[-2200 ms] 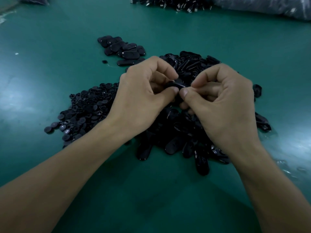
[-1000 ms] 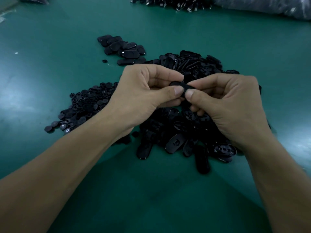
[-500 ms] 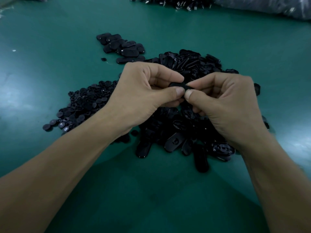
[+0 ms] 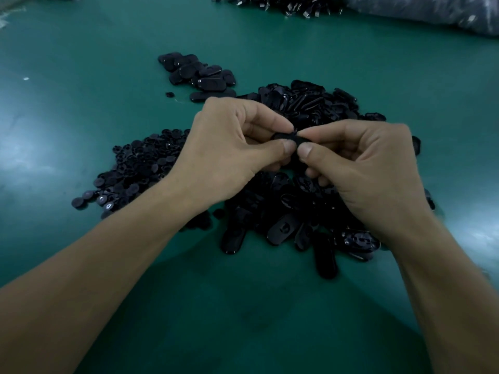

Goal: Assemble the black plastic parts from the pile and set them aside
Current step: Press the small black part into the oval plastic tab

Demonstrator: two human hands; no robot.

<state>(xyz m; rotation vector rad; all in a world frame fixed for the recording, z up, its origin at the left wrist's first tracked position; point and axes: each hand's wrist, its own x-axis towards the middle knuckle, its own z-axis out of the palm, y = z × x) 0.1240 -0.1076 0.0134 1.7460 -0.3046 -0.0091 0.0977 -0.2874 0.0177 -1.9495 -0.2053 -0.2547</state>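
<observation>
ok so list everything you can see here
green table top: one, green, under everything
pile of oblong black plastic shells: one, uncountable pieces, black, table centre
pile of small round black plastic pieces: one, black, left of the big pile
group of oblong black plastic parts: one cluster, black, beyond the big pile
loose small round black piece: one, black, beside that cluster
far heap of dark parts: one, black, top edge
grey plastic bag: one, grey, top right corner
black plastic part: one, black, held above the big pile
left hand: one, pinching that part
right hand: one, pinching that part
</observation>
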